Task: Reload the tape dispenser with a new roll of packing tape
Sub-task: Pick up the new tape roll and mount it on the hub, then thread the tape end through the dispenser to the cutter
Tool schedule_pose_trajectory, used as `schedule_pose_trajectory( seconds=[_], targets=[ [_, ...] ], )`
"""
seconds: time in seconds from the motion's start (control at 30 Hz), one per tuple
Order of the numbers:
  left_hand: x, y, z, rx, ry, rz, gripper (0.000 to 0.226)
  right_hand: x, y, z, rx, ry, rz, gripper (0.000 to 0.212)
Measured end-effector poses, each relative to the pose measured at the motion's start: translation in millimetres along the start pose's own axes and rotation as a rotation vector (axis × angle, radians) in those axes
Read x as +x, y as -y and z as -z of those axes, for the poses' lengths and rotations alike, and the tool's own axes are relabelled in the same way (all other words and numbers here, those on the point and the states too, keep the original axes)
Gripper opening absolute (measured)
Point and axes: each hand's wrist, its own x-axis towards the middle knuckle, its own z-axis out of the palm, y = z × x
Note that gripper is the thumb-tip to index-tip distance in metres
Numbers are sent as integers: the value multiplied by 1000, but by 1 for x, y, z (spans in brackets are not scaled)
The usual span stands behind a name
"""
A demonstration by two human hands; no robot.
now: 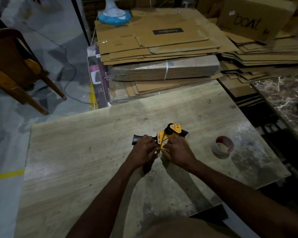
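Observation:
A yellow tape dispenser [172, 132] with a black handle lies on the wooden table [79, 148], held by both hands. My left hand [142, 151] is wrapped around the black handle. My right hand [178, 152] grips the dispenser's yellow frame from the right side; what lies under its fingers is hidden. A roll of clear packing tape with a red inner core [222, 147] rests flat on the table, apart from my right hand and to its right.
Stacks of flattened cardboard [162, 48] and a "boat" box [253, 18] stand beyond the table's far edge. A marble slab [286, 97] is at the right. A wooden chair [15, 69] and a blue fan base [114, 16] stand on the floor at left.

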Motion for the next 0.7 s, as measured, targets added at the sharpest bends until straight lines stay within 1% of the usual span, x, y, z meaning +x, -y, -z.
schedule_pose_trajectory(
  seconds=[0.13, 0.23, 0.37, 0.47, 0.63, 0.7],
  targets=[
    [-1, 2, 1, 11, 15, -25, 14, 2, -1, -5, 23, -9, -17, 20],
    [-1, 8, 8, 13, -8, -44, 16, 1, -3, -4, 78, -52, -55, 16],
    [-1, 24, 18, 105, -88, -6, 28, 1, -6, 0, 118, -49, -91, 14],
    [-1, 32, 22, 141, -46, 47, 38, -2, -6, 0, 128, -84, -99, 13],
    [-3, 25, 23, 135, -36, 85, 29, -5, -6, -4, 141, -131, -164, 10],
    [-7, 22, 19, 105, -30, 94, 31, -6, -6, -4, 159, -141, -222, 10]
  ],
)
